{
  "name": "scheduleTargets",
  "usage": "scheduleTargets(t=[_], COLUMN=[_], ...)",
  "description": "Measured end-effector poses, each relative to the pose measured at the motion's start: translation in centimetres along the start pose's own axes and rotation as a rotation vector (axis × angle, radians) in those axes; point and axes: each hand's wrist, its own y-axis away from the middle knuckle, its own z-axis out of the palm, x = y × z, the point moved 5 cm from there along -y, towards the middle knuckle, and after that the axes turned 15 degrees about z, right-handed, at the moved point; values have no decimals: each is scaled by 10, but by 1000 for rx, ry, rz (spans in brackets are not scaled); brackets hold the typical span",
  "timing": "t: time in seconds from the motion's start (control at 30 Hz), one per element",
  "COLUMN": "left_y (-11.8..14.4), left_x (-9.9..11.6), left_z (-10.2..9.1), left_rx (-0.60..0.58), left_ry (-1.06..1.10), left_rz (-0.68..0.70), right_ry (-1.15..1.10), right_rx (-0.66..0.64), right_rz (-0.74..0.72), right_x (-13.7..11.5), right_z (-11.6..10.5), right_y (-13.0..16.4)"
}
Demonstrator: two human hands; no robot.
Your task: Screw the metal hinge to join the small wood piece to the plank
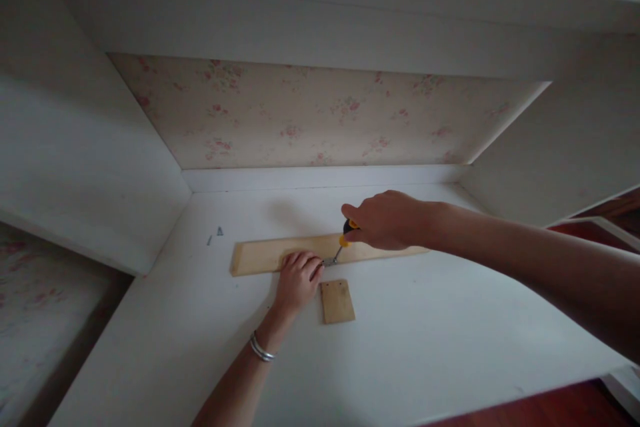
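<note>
A long pale wooden board [260, 257] lies flat on the white surface. My left hand [299, 273] presses down on it with bent fingers, the thumb side right beside a small metal piece [330, 261] at the board's near edge. That piece is too small to identify surely. In my right hand [390, 220] is a screwdriver [345, 239] with a yellow and black handle, my fingers closed round it. Its shaft slants down and its tip meets the metal piece. Just below, a small square wooden block [338, 302] with dark holes along its upper edge lies apart from the board.
Two small grey metal bits [220, 231] lie on the white surface [425, 327], left of the board's far side. White panels [90, 120] rise at the left and right. Behind is flowered wallpaper [320, 113], under a white overhang [320, 27].
</note>
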Motion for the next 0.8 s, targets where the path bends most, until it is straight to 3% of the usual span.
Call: scheduleTargets(t=[0.1, 0.2, 0.33, 0.4, 0.5, 0.7, 0.8], left_y=[0, -2, -4, -5, -5, -5, -4], left_x=[1, 2, 3, 3, 3, 3, 4], left_z=[-1, -1, -1, 0, -1, -2, -2], left_rx=[-4, -16, -25, -26, -23, -13, -10], left_ry=[-5, -13, -45, -60, -73, -79, -81], left_rz=[-3, -6, -23, -28, -28, -22, -19], right_ry=[-52, -114, 0, -50, -117, -30, -85], right_rx=[46, -16, 49, 73, 20, 82, 5], right_rz=[-21, -80, -6, -21, -82, 12, -46], right_x=[-2, -5, -4, -4, -6, -3, -5], right_z=[-3, -3, -4, -5, -1, -3, 0], right_y=[0, 1, -2, -3, -5, -6, -5])
